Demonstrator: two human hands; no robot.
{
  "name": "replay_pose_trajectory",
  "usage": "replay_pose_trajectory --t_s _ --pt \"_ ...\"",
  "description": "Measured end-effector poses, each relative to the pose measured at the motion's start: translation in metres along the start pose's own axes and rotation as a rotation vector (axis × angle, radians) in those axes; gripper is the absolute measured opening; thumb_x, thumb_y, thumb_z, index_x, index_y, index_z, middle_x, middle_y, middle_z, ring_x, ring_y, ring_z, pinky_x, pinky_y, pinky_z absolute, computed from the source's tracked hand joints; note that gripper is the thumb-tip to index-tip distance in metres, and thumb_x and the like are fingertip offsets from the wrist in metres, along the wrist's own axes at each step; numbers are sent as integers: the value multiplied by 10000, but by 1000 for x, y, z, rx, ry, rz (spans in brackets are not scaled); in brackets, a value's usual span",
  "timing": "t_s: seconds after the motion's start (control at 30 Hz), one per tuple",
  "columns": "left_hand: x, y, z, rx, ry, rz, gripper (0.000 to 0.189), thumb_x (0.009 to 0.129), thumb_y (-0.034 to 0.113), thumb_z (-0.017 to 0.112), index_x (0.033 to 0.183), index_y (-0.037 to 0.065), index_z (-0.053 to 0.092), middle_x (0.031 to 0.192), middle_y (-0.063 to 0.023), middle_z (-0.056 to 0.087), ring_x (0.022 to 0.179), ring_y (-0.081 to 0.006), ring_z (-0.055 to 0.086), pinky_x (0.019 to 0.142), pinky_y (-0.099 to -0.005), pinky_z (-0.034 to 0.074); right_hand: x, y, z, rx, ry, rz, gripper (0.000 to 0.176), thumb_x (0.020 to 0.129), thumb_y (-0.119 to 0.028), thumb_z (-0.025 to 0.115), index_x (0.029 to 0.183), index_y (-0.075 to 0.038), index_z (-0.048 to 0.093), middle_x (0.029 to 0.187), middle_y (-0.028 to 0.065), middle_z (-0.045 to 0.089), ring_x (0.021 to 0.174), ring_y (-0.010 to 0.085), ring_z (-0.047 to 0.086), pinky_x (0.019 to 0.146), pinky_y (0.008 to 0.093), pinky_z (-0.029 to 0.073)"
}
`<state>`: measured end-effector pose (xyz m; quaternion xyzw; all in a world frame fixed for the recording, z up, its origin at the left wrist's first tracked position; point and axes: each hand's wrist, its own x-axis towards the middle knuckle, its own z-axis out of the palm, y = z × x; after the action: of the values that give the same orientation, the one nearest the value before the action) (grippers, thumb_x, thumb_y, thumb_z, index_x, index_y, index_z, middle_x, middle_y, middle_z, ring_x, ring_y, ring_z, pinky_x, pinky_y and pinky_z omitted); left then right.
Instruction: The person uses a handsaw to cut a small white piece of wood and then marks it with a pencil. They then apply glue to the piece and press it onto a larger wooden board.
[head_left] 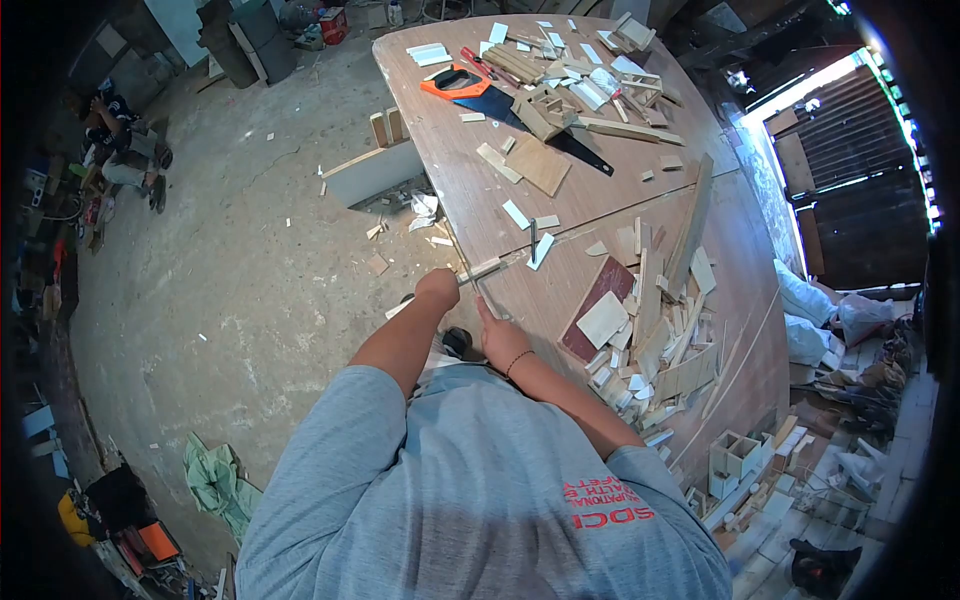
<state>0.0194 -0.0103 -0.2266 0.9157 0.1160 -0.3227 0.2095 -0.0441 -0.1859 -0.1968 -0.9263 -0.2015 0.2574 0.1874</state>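
My left hand is closed in a fist at the near left edge of the table. From it a narrow strip of pale wood reaches over the edge, with a thin dark line along it that I cannot make out. Just to the right is my right hand, a beaded band round its wrist. One finger points up at the strip, while the others are curled and partly hidden. Whatever they may hold does not show. Beyond the hands, a slim dark tool lies beside a small white-faced piece.
An orange-handled handsaw lies among offcuts on the far tabletop. A reddish-brown board and piled wood scraps cover the right side. A pale panel stands against the table's left side. A person sits at far left.
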Motion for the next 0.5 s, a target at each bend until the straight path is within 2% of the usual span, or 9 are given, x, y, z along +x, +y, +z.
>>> replay_pose_trajectory --t_s 0.23,0.5 --pt "4 -4 5 2 29 13 250 772 122 566 976 36 681 1047 -187 654 972 -311 644 814 -388 522 -30 -11 -16 0 -111 86 662 848 -138 456 1459 -140 201 786 255 634 692 409 633 637 510 506" --pt "2 -3 1 20 23 27 249 777 127 559 977 44 681 1039 -182 657 957 -313 648 812 -387 521 13 -3 -5 -13 15 22 649 875 -155 457 1461 -176 180 749 247 615 667 420 603 624 531 467"
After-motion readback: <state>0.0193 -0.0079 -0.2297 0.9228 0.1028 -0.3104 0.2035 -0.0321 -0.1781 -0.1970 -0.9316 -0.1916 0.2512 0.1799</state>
